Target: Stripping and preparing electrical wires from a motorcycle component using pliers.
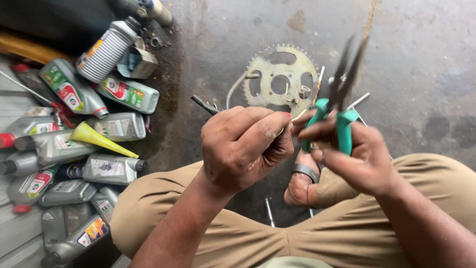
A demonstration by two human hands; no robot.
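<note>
The green-handled pliers (337,106) sit in my right hand (354,156), fingers closed around the grips, jaws pointing up and away and slightly parted. My left hand (243,146) is curled into a loose fist just beside them, pinching a thin pale cable end (299,116) between thumb and forefinger. Beyond both hands a toothed sprocket (280,82) lies flat on the concrete floor (421,59). To my left, grey oil bottles (111,168) lie heaped with a yellow funnel (99,139); their contents cannot be seen. The floor right of the sprocket offers open room.
</note>
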